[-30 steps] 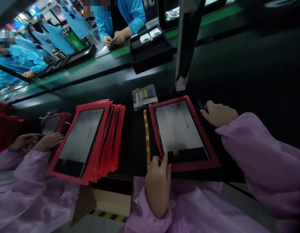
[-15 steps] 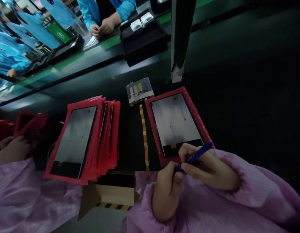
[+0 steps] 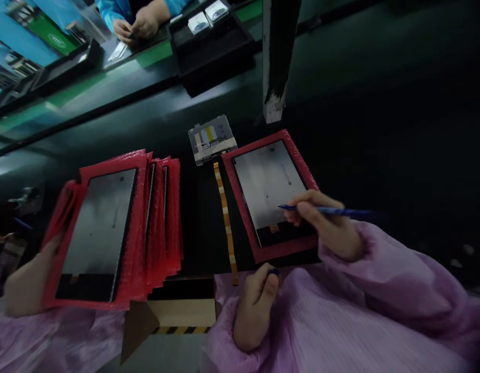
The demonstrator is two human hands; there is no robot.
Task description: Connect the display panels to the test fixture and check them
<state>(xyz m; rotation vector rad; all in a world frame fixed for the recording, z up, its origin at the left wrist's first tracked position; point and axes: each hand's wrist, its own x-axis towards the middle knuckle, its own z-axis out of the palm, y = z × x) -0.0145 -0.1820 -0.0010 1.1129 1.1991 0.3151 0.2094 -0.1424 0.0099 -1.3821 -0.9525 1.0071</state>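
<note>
- My left hand (image 3: 255, 303) rests nearest me, fingers curled around what seems to be a small dark cap (image 3: 273, 271).
- My right hand (image 3: 329, 225), just beyond it, pinches a blue pen (image 3: 329, 210), tip pointing left.
- The panel (image 3: 269, 189) in its red sleeve (image 3: 240, 204) lies under the pen tip, long axis running away from me; the right hand is nearer it.
- Left of both hands: a fanned stack of red sleeves (image 3: 162, 217).

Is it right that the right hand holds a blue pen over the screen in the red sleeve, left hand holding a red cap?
Not quite: in the head view the cap in the left hand is dark blue, not red. The right hand does hold the blue pen over the screen.
</note>
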